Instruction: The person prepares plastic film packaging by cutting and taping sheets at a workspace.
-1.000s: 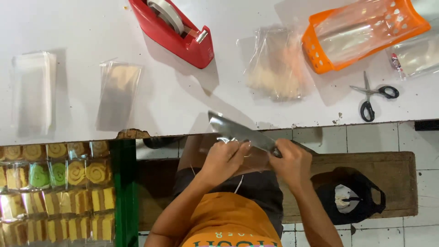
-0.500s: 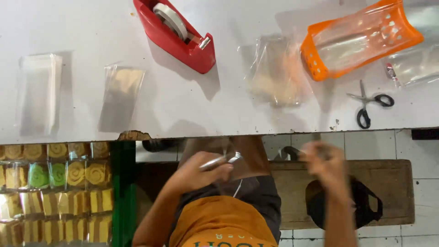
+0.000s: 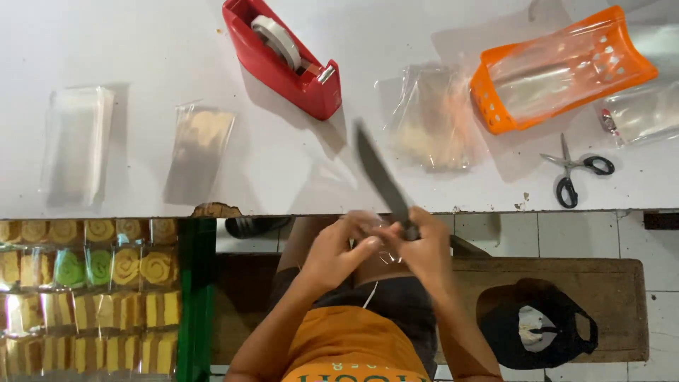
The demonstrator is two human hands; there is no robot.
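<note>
Both hands meet just below the table's front edge, above my lap. My right hand [image 3: 426, 249] grips the handle of a knife [image 3: 380, 175], whose dark blade slants up and to the left over the white table [image 3: 141, 42]. My left hand [image 3: 338, 253] is curled against the same handle, fingertips touching the right hand. A scrap of clear film seems to hang between the hands, too faint to be sure. The blade is blurred.
On the table are a red tape dispenser [image 3: 286, 56], an orange basket [image 3: 559, 67] of clear bags, scissors [image 3: 574, 172], and clear bag stacks [image 3: 433, 117], [image 3: 76, 141], [image 3: 199, 150]. A green crate [image 3: 189, 297] of wrapped cake slices lies at left. A black cap [image 3: 541, 332] rests on the wooden bench [image 3: 615, 283].
The hands held the knife flat at the table edge, parted half a second ago, and have come together again. The blade now points up over the table.
</note>
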